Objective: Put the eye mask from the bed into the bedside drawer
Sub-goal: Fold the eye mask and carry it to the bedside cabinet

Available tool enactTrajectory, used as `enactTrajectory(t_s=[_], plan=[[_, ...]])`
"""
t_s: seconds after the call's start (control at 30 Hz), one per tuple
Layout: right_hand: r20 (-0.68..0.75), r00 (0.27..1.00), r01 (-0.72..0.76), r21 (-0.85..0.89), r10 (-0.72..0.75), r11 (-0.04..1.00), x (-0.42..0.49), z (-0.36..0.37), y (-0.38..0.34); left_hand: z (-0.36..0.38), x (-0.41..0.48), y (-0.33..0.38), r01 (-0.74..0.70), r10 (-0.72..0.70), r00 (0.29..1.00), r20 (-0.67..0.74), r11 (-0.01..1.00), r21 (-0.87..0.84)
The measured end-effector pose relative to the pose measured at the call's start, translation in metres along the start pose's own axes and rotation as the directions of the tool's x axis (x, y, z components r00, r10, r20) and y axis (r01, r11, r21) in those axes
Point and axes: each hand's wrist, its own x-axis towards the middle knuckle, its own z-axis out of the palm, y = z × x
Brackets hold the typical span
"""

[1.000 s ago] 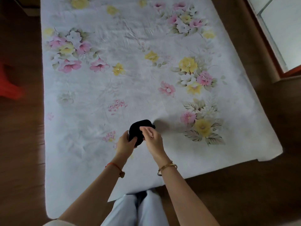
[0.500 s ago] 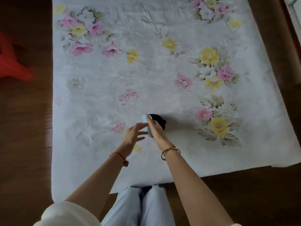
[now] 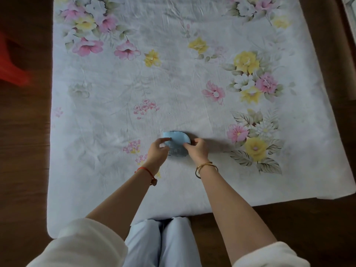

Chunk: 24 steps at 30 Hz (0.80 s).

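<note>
The eye mask [image 3: 176, 142] lies on the floral sheet of the bed [image 3: 173, 78], light blue side up with a dark edge showing, folded into a rounded shape. My left hand [image 3: 157, 151] touches its left side with fingertips. My right hand [image 3: 197, 147] pinches its right edge. Both hands rest low on the sheet near the bed's near edge. No bedside drawer is in view.
Dark wooden floor [image 3: 25, 151] surrounds the bed on the left, right and near side. A red object [image 3: 9, 66] sits on the floor at the far left. My legs [image 3: 163, 241] stand against the bed's near edge. A pale frame [image 3: 349, 14] shows at the top right.
The mask was a dark bundle held up in both hands; it now lies spread on the sheet, blue side up. The view has shifted closer to the bed.
</note>
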Motion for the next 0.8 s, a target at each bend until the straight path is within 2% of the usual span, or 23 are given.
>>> enactTrajectory(t_s=[0.13, 0.23, 0.4, 0.5, 0.8], plan=[[0.101, 0.993, -0.061, 0.061, 0.055, 0.996, 0.002, -0.009, -0.001, -0.003, -0.004, 0.006, 0.082, -0.070, 0.993, 0.100, 0.989, -0.123], [0.147, 0.986, -0.106, 0.161, 0.083, 0.981, -0.004, -0.019, -0.005, -0.012, -0.015, 0.016, 0.083, -0.070, 0.994, 0.080, 0.981, -0.174], [0.217, 0.975, -0.108, 0.304, 0.042, 0.946, -0.037, -0.040, -0.036, -0.036, -0.046, 0.041, 0.011, -0.003, 0.999, 0.033, 0.968, -0.252], [0.287, 0.958, -0.098, 0.337, -0.003, 0.936, -0.070, -0.053, -0.068, -0.056, -0.077, 0.061, -0.003, 0.009, 1.000, 0.014, 0.938, -0.346], [0.342, 0.929, -0.026, 0.441, -0.141, 0.897, -0.167, -0.085, -0.165, -0.119, -0.171, 0.121, -0.095, 0.077, 0.995, -0.057, 0.840, -0.534]])
